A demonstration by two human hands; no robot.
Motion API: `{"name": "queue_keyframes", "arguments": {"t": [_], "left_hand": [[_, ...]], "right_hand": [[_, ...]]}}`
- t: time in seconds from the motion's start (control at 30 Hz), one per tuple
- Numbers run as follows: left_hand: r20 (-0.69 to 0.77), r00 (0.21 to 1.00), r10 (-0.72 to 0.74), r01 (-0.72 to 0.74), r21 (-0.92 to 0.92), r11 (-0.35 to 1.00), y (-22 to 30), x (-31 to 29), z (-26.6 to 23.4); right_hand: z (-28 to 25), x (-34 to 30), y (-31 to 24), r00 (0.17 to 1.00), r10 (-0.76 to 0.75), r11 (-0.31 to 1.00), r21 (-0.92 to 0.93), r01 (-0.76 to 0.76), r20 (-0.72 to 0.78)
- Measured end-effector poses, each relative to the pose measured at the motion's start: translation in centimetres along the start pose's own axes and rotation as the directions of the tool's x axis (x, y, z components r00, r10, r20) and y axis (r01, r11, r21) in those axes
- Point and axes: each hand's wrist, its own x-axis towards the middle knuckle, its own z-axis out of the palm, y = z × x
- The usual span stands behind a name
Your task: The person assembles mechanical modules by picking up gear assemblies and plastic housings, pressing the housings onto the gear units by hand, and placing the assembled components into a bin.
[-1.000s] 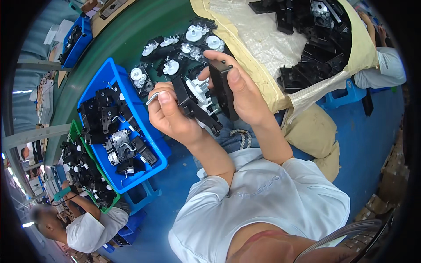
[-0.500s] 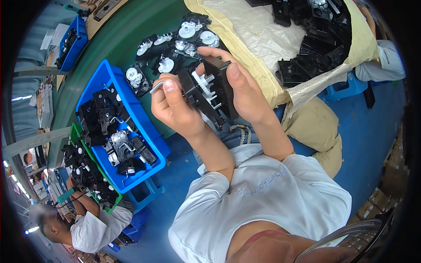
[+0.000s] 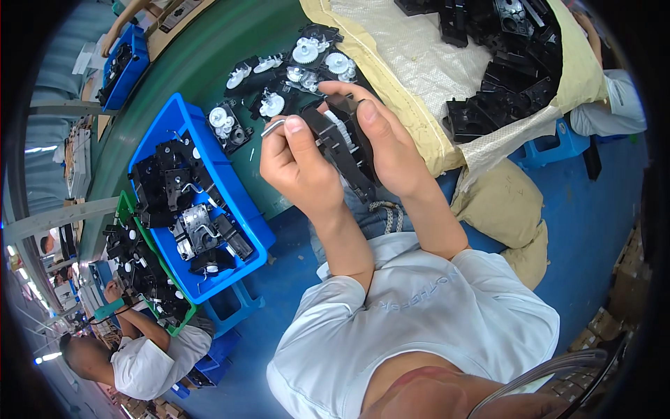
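At the left of the frame I have a green bin (image 3: 190,313) and, just beside it, a blue bin (image 3: 227,185), both loaded with black parts (image 3: 167,174). Right of them, geared pieces (image 3: 306,52) lie on the green tabletop (image 3: 202,66), toward the top centre. Near the middle, my left hand (image 3: 301,167) pinches a black chassis (image 3: 329,144), thumb uppermost and fingers curled; a bent silver rod (image 3: 273,126) pokes out by that thumb. White gears (image 3: 340,130) show in the narrow gap at the chassis's inner face. My right hand (image 3: 391,150) cups a black cover (image 3: 344,106) facing them, thumb laid along it, fingers reaching around its far end. I judge this step to be bringing cover and chassis together; the next move calls for lining up their edges, then even pressure. Both look dark, boxy and tilted, held in the air; I can't tell whether their rims touch. At upper right, an open sack (image 3: 412,77) holds more black parts.
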Motion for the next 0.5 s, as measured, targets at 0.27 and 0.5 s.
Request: {"name": "queue_keyframes", "arguments": {"t": [0.27, 0.5], "left_hand": [[0.036, 0.999, 0.012, -0.016, 0.099, 0.995, 0.8, -0.5, -0.6], [0.021, 0.999, 0.026, -0.026, 0.015, 1.0, 0.8, -0.8, -1.8]], "right_hand": [[0.4, 0.2, 0.8, 0.996, 0.015, 0.994, 0.105, -0.024, 0.087], [3.0, -0.9, 0.2, 0.992, -0.053, 0.993, 0.108, 0.04, 0.119]]}}
